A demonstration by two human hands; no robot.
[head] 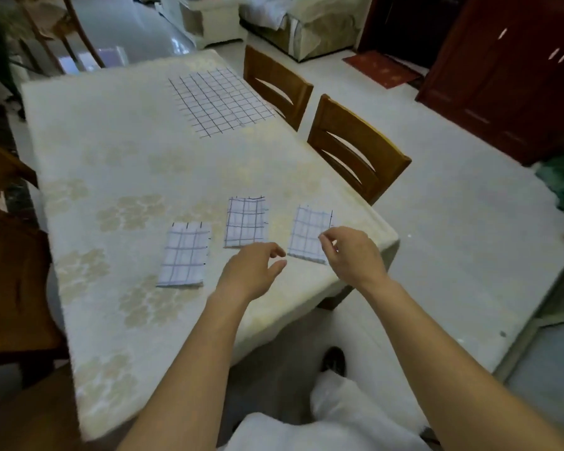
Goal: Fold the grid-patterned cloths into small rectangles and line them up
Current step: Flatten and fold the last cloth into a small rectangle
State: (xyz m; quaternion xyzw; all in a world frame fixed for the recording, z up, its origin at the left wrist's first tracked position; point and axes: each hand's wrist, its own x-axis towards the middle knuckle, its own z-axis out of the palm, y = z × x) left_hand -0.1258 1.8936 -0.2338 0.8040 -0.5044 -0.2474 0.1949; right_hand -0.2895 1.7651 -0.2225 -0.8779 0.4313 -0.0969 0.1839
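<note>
Three folded grid-patterned cloths lie in a row near the table's front right corner: a left one (183, 255), a middle one (246, 222) and a right one (308, 231). A larger grid cloth (220, 100) lies spread flat at the far side of the table. My left hand (256, 270) hovers just in front of the middle cloth, fingers loosely curled, holding nothing. My right hand (352, 253) hangs over the near right corner of the right cloth with loosely bent fingers; whether it touches the cloth is unclear.
The table (111, 190) carries a cream flower-patterned covering. Two wooden chairs (355, 151) stand along its right side, and another chair (10, 255) stands at the left. A dark red cabinet (508, 76) is at the far right. My leg and shoe (334, 362) show below the table edge.
</note>
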